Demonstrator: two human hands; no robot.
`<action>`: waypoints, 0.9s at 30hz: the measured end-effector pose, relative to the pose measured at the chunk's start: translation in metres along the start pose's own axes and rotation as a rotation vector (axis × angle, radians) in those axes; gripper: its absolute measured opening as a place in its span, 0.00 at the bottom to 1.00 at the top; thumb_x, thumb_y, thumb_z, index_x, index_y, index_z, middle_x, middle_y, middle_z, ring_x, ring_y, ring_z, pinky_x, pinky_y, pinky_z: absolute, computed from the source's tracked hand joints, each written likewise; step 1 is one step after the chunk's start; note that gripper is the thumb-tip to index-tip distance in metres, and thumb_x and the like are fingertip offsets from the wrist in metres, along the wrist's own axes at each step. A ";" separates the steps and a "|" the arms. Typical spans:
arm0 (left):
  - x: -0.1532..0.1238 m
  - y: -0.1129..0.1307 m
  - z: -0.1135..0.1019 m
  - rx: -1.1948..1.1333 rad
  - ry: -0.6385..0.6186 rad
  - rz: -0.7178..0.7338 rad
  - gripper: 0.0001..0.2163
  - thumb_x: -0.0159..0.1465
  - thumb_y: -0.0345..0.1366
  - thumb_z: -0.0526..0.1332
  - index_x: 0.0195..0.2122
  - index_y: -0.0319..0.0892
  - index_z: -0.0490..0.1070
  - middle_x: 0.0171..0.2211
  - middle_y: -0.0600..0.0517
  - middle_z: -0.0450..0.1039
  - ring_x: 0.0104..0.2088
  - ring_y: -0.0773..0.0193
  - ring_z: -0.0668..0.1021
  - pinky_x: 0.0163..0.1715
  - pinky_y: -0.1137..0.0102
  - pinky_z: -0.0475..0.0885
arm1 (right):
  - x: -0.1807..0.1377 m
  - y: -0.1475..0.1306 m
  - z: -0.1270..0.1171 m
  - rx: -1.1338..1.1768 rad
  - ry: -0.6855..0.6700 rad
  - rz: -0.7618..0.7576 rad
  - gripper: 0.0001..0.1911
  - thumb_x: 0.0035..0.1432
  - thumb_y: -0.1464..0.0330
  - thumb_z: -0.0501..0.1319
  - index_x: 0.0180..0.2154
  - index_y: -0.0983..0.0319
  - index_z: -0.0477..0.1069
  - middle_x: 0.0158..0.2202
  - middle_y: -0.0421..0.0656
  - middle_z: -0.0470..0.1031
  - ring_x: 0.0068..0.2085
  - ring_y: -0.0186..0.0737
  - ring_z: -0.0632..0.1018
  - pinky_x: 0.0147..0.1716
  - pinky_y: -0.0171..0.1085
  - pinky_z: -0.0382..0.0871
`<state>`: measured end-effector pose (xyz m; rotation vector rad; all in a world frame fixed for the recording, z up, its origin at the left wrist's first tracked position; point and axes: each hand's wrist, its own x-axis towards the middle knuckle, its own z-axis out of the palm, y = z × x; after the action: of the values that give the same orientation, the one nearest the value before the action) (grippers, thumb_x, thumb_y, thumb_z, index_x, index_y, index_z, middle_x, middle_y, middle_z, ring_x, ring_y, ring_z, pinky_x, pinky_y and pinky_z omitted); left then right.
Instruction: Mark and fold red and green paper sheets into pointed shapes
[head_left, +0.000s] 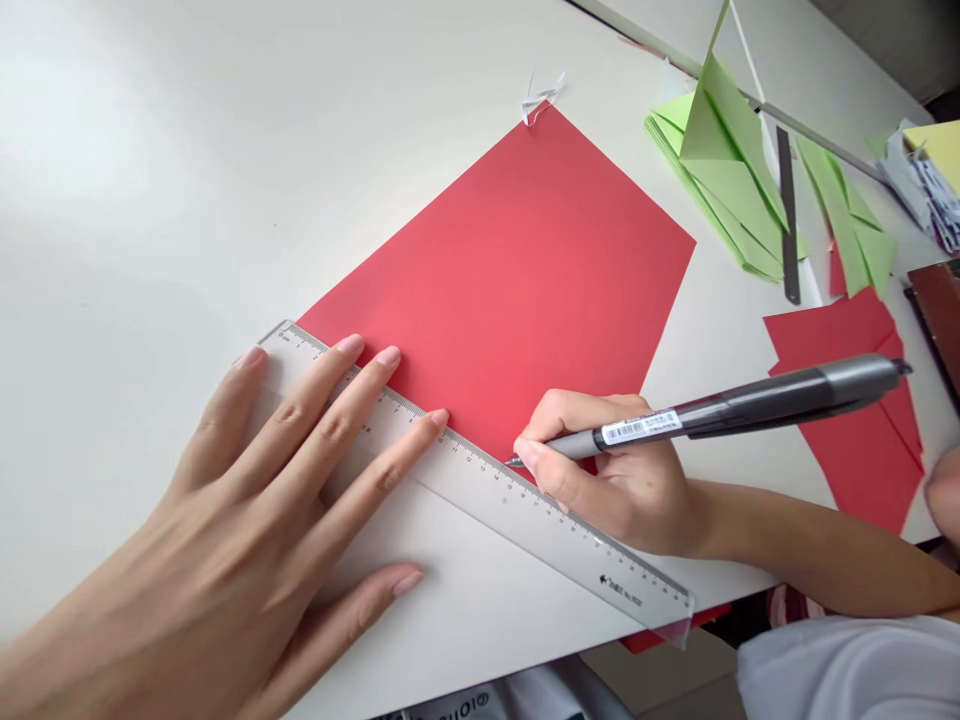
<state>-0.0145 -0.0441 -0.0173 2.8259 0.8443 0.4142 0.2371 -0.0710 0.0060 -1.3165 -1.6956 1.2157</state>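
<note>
My left hand (277, 500) lies spread out, with several fingertips pressing a clear plastic ruler (510, 500). The ruler runs slantwise along the lower edge of a sheet of red paper (510, 270), and its far end sticks out past the table's edge. In my right hand (615, 480) is a grey and black click pen (720, 405), tilted, its tip at the ruler's marked edge where the paper shows. Part of the sheet's lower side is hidden under my right hand. Whether the pen has left a line cannot be made out.
Folded green papers (720, 170) stand at the upper right beside a dark metal strip (787, 215). More red paper (862, 420) lies near the right arm. Thin white paper scraps (544, 98) touch the sheet's top corner. The white table (150, 180) ends along the bottom.
</note>
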 end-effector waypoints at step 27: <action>0.000 0.000 0.001 -0.049 0.022 -0.016 0.34 0.66 0.53 0.52 0.69 0.46 0.45 0.70 0.46 0.41 0.67 0.40 0.53 0.65 0.44 0.41 | 0.000 -0.001 0.000 0.010 -0.002 -0.003 0.13 0.60 0.74 0.59 0.24 0.61 0.60 0.18 0.32 0.58 0.19 0.25 0.59 0.17 0.28 0.55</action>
<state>-0.0141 -0.0441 -0.0180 2.7729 0.8482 0.4580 0.2373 -0.0712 0.0068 -1.3074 -1.6904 1.2226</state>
